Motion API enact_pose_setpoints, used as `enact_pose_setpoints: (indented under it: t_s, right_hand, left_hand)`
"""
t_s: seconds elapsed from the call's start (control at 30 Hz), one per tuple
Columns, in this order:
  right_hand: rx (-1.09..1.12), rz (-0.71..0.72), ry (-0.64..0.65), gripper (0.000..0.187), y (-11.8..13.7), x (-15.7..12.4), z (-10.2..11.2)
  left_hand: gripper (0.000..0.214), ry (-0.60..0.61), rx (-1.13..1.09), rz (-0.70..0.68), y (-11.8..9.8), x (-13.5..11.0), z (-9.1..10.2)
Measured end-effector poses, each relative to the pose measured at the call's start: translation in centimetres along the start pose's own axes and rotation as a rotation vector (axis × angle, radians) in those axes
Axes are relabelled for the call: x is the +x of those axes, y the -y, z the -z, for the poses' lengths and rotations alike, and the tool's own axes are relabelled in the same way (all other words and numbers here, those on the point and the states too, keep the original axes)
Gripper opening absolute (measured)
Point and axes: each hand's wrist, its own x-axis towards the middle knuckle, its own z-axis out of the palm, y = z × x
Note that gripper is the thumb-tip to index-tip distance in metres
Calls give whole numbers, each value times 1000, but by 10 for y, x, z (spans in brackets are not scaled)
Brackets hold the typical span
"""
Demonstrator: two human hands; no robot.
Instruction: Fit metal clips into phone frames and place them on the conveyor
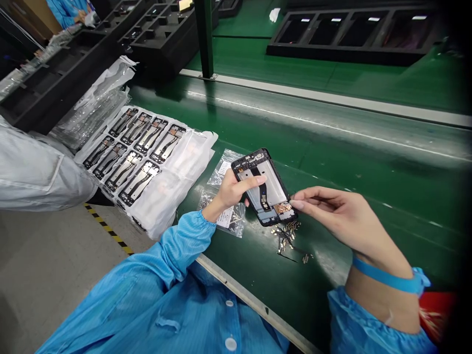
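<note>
My left hand [236, 189] grips an opened phone frame [275, 179] by its left side, thumb lying across the inside. A black ribbon cable runs down its middle, and a copper-coloured patch shows near the lower end. At the frame's lower right edge, my right hand [328, 211] has thumb and fingertips pinched together; whatever is between them is hidden or too small to name. Below the frame, small metal-and-black parts [285, 238] lie scattered on the green bench. Two clear plastic bags with labels, one a small-parts bag [232, 221], lie beneath and beside my left hand.
A white tray [184, 172] holding several phone frames stands at left, beside clear plastic packaging [99, 108]. Black foam trays [162, 44] are at the upper left. Beyond a metal rail [313, 101], another black tray [342, 54] holds dark screens. Another person's blue sleeve [66, 12] shows at top left.
</note>
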Motion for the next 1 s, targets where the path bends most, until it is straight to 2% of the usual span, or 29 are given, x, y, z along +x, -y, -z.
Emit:
enact_pose_setpoints:
  t_s: [0.1, 0.3, 0.63, 0.73, 0.9, 1.0]
  right_hand:
    - [119, -100, 58, 48, 5, 1, -2]
    - [114, -8, -74, 47, 10, 0, -7]
    - [-26, 104, -110, 38, 7, 0, -10]
    - [-57, 121, -68, 41, 7, 0, -8]
    - [-37, 108, 92, 44, 9, 0, -2]
    - [-20, 101, 96, 40, 7, 1, -2]
  left_hand:
    - [54, -5, 19, 4, 2, 1, 3]
    - [53, -43, 26, -48, 1, 1, 3]
    - [56, -59, 90, -93, -1, -1, 2]
    - [56, -55, 118, -97, 1, -2, 3]
    - [54, 16, 131, -89, 3, -5, 6]
    - [52, -1, 130, -95, 5, -5, 5]
